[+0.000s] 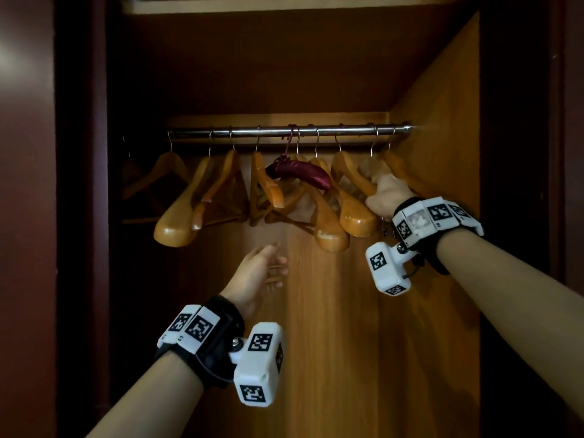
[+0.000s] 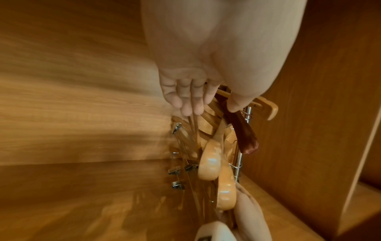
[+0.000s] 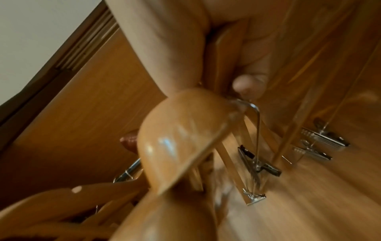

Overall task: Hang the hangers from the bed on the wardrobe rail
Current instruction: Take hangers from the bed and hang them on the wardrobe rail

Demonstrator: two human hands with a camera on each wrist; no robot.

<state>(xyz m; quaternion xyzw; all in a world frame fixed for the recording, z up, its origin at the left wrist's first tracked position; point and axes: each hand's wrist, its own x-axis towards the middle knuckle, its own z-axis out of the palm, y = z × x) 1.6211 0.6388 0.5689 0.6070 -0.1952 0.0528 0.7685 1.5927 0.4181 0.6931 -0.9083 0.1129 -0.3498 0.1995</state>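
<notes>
Several wooden hangers (image 1: 177, 213) hang by metal hooks from the chrome wardrobe rail (image 1: 284, 131). A dark red padded hanger (image 1: 300, 172) hangs among them. My right hand (image 1: 387, 197) is raised at the right end of the rail and grips the wooden shoulder of a hanger (image 1: 373, 172) hooked over the rail. In the right wrist view my thumb (image 3: 247, 84) presses on that hanger's wood (image 3: 222, 53). My left hand (image 1: 262, 273) floats below the hangers, fingers relaxed and spread, holding nothing. The left wrist view shows its fingers (image 2: 185, 97) loose.
The wardrobe's right wall (image 1: 442, 121) stands close beside my right hand. Its back panel (image 1: 331, 311) lies behind my left hand. Metal trouser clips (image 3: 321, 138) dangle from some hangers. A dark door frame (image 1: 79, 184) borders the left.
</notes>
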